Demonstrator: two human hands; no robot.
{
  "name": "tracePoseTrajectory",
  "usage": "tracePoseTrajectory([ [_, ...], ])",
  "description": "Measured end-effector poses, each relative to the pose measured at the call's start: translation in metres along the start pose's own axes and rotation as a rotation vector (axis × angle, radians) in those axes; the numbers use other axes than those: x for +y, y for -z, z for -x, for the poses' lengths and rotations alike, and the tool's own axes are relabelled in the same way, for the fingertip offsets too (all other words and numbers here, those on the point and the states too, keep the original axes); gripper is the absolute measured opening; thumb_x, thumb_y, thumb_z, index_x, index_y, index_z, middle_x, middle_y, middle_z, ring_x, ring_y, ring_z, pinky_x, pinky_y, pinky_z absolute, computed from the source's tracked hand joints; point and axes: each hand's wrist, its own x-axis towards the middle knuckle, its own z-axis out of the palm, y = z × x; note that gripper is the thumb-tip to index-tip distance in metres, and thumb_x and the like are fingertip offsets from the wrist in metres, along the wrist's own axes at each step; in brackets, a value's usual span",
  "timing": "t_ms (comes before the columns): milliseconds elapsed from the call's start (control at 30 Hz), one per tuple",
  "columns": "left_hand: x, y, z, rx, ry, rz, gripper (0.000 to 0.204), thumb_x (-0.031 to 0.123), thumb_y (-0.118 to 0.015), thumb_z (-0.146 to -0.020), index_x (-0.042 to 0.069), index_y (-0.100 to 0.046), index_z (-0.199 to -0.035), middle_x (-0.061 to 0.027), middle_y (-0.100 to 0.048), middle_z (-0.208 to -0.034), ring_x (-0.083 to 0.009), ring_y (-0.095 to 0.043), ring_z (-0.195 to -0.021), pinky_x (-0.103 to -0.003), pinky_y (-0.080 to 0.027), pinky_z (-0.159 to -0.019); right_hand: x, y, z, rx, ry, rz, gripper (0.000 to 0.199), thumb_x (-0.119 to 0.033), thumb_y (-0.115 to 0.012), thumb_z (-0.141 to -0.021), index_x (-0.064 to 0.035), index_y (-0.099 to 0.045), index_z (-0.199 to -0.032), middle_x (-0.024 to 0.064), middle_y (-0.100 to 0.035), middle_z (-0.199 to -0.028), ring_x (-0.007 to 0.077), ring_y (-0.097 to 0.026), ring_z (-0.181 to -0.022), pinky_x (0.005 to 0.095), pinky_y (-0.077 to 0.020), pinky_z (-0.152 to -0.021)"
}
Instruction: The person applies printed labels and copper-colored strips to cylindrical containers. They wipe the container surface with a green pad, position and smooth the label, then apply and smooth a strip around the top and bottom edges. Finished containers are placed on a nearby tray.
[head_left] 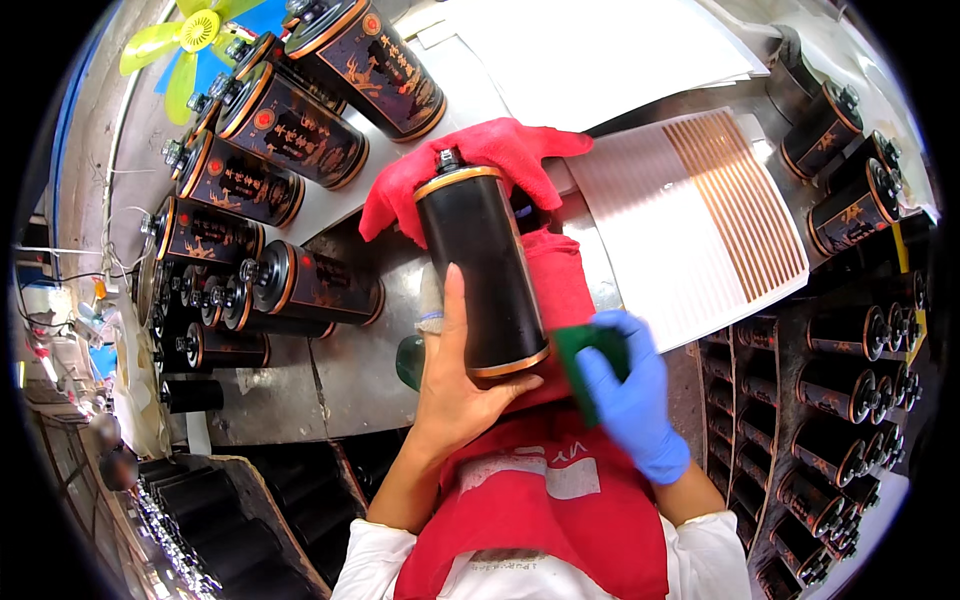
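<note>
Bottle, black and gold-rimmed, lies tilted over a red cloth at the counter, its neck pointing away from the person. The bare left hand holds it around the lower end, one digit stretched along its side. The blue-gloved right hand grips a green pad just beside the base. Labelled bottles stand to the left; striped sheets lie to the right.

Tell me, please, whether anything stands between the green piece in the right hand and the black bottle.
Nothing visible does: a narrow gap, red cloth showing behind it, separates the green piece in the right hand from the black bottle. The left hand cups the bottle's lower end.
</note>
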Motion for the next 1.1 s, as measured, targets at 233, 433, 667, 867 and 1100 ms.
tracePoseTrajectory([
  [233,0.015,-0.014,-0.021,-0.056,-0.325,-0.645,0.077,0.016,-0.069,-0.069,0.000,-0.036,-0.137,-0.0305,-0.036,-0.133,-0.0484,-0.025,-0.130,-0.059,-0.012,-0.104,-0.011,-0.010,0.013,-0.080,0.283,0.185,0.033,-0.007,-0.062,-0.084,-0.0042,-0.050,-0.114,0.0121,-0.060,-0.105,0.0170,-0.061,-0.092,0.0298,-0.0492,-0.079],
  [433,-0.037,-0.005,0.011,-0.015,-0.169,-0.014,0.085,0.000,-0.070,-0.072,-0.005,-0.021,-0.140,-0.0253,-0.040,-0.133,-0.0351,-0.045,-0.118,-0.040,-0.037,-0.099,0.009,-0.003,0.001,-0.058,0.067,0.116,0.033,-0.009,-0.062,-0.084,-0.0033,-0.050,-0.114,0.0110,-0.058,-0.100,0.0156,-0.058,-0.090,0.0273,-0.0472,-0.080],
  [667,-0.074,0.001,0.021,-0.012,-0.114,-0.123,0.100,0.004,-0.071,-0.071,-0.008,-0.002,-0.142,-0.0203,-0.037,-0.136,-0.0274,-0.049,-0.115,-0.033,-0.039,-0.097,0.019,0.002,-0.006,0.058,0.037,0.164,0.033,-0.009,-0.062,-0.084,-0.0018,-0.050,-0.114,0.0110,-0.059,-0.100,0.0147,-0.058,-0.090,0.0272,-0.0475,-0.079],
  [867,-0.018,-0.003,0.004,0.030,-0.313,-0.468,0.104,0.019,-0.082,-0.063,-0.009,-0.017,-0.139,-0.0329,-0.033,-0.135,-0.0403,-0.032,-0.130,-0.043,-0.024,-0.106,-0.012,-0.017,0.009,-0.103,0.265,0.195,0.033,-0.008,-0.064,-0.082,-0.0041,-0.052,-0.113,0.0099,-0.060,-0.103,0.0145,-0.061,-0.085,0.0261,-0.0495,-0.076],
  [1100,-0.062,-0.007,0.023,-0.078,-0.050,0.183,0.098,-0.004,-0.066,-0.071,-0.008,0.001,-0.141,-0.0242,-0.030,-0.139,-0.0315,-0.041,-0.123,-0.038,-0.027,-0.105,0.017,-0.003,-0.004,0.027,0.024,0.183,0.032,-0.006,-0.061,-0.084,-0.0015,-0.050,-0.113,0.0100,-0.059,-0.099,0.0153,-0.058,-0.091,0.0263,-0.0466,-0.081],
])
